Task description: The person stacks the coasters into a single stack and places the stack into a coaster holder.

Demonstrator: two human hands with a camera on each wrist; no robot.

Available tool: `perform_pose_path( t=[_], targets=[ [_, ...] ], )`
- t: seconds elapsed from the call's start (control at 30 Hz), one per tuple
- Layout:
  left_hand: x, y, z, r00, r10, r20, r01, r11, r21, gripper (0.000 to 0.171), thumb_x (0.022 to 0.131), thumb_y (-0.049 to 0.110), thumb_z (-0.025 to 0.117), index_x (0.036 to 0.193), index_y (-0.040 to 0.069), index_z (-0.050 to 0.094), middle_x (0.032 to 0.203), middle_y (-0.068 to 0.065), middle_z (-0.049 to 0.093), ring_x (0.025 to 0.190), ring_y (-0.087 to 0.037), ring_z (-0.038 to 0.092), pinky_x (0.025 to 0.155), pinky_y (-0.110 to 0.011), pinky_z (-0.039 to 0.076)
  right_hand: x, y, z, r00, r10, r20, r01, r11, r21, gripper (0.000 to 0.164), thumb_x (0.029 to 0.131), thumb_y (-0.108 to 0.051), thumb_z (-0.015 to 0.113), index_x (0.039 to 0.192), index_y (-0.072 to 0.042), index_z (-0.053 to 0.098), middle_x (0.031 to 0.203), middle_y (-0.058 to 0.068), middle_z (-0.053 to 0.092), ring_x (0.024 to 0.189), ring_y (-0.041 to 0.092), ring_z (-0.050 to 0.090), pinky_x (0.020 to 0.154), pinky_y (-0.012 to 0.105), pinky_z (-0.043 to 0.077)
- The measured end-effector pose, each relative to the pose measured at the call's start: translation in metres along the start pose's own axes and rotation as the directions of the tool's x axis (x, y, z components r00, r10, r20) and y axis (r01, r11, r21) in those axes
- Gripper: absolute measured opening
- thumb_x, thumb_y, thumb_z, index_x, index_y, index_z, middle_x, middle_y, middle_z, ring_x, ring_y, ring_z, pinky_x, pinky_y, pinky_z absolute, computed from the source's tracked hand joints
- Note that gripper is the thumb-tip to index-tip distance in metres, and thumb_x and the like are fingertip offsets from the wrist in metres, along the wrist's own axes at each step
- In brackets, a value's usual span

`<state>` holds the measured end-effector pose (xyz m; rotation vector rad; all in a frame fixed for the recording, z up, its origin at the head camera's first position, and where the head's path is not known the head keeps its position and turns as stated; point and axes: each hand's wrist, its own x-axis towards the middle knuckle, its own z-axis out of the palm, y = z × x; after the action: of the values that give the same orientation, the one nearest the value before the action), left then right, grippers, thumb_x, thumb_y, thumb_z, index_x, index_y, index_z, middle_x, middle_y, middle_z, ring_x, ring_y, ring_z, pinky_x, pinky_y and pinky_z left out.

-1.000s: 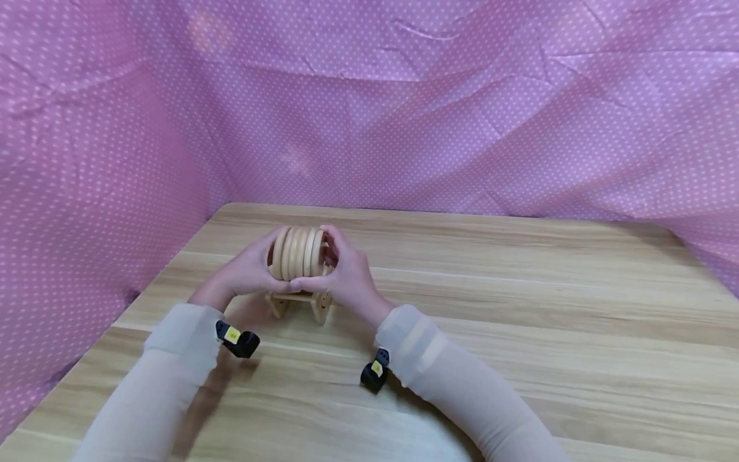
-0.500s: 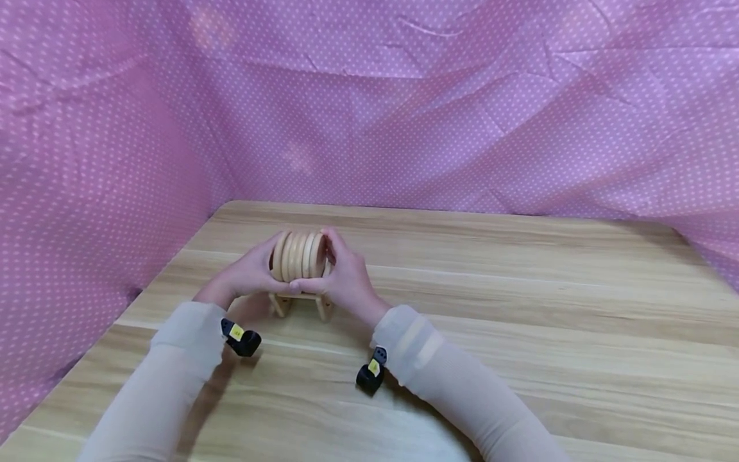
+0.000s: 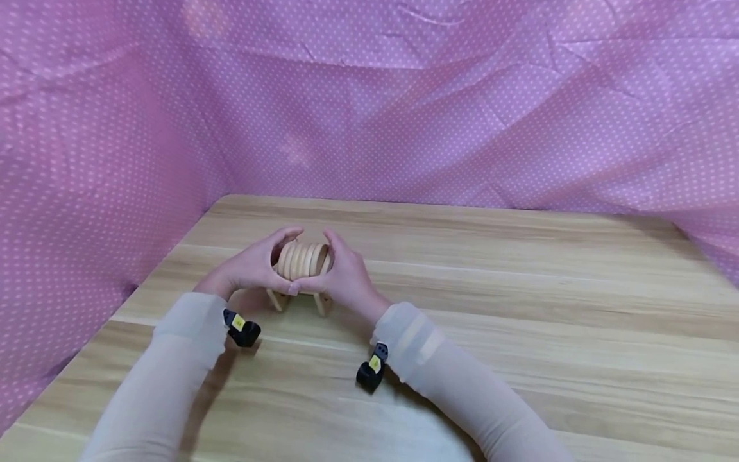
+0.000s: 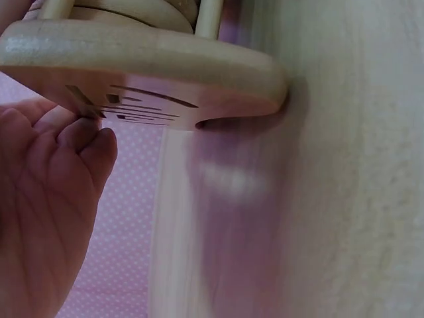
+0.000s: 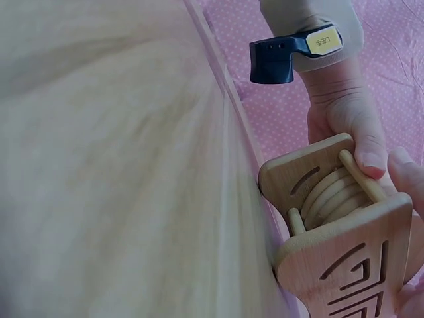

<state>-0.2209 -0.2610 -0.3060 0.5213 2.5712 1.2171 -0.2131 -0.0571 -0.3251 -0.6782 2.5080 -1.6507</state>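
A stack of several round wooden coasters (image 3: 301,260) lies on edge in a low wooden coaster holder (image 3: 321,305), left of the table's middle. The holder's side plates with carved slots show in the right wrist view, with the coasters between its rods. My left hand (image 3: 245,266) curves around the left end, its upper fingers raised off the stack. On the other side my right hand (image 3: 349,279) does likewise, its index finger standing apart from the coasters. Both thumbs meet at the front, by the holder's rod. Loosely bent left fingers (image 4: 79,136) sit beside the carved side plate.
The holder stands on a wood-grain table (image 3: 519,321). Pink dotted cloth (image 3: 369,128) hangs behind it and along the left side. A black wrist camera (image 3: 245,332) is strapped to the left sleeve, another camera (image 3: 371,372) to the right.
The coasters have sunk lower, down into the holder. The upper fingers of both hands have come away from the stack, while the thumbs stay together at the front.
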Motion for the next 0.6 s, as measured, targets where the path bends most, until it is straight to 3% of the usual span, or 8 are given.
perform_pose_path(
  t=[0.23,0.37,0.53,0.6],
  targets=[
    [0.004,0.0,-0.003,1.0,0.006,0.022,-0.007,1.0,0.027,0.111,0.061,0.017,0.084,0.147,0.01,0.013,0.136,-0.019,0.04,0.115,-0.03,0.048,0.097,-0.042,0.042,0.002,0.0,0.0,1.0,0.008,-0.003,-0.008,1.0,0.014,0.111,0.057,-0.038,0.087,0.146,-0.012,0.024,0.136,0.014,0.048,0.118,0.021,0.05,0.099,0.032,0.042],
    [-0.001,-0.005,-0.001,1.0,0.014,0.02,-0.014,1.0,0.003,0.107,0.065,0.018,0.082,0.147,0.012,0.014,0.141,-0.019,0.035,0.123,-0.033,0.042,0.103,-0.047,0.036,-0.002,0.003,-0.002,1.0,0.017,0.016,-0.019,0.994,0.106,0.1,0.068,-0.039,0.081,0.147,-0.014,0.024,0.135,0.014,0.048,0.116,0.021,0.051,0.096,0.033,0.044],
    [-0.014,-0.005,0.001,0.997,0.056,-0.051,-0.055,0.998,0.017,0.089,0.079,0.022,0.072,0.148,0.014,0.016,0.153,-0.014,0.015,0.139,-0.037,0.015,0.111,-0.057,0.013,-0.012,0.002,-0.018,0.997,0.029,0.07,-0.042,0.979,0.199,0.084,0.08,-0.037,0.071,0.146,-0.015,0.025,0.144,0.007,0.039,0.126,0.02,0.043,0.103,0.029,0.038],
    [-0.017,0.006,0.004,0.991,0.08,-0.106,-0.072,0.995,0.073,0.083,0.082,0.025,0.069,0.147,0.016,0.018,0.154,-0.011,0.015,0.139,-0.037,0.013,0.11,-0.059,0.013,-0.019,-0.002,-0.033,0.993,0.03,0.113,-0.05,0.983,0.179,0.077,0.082,-0.034,0.069,0.145,-0.014,0.028,0.147,0.005,0.034,0.132,0.02,0.037,0.108,0.031,0.032]
  ],
)
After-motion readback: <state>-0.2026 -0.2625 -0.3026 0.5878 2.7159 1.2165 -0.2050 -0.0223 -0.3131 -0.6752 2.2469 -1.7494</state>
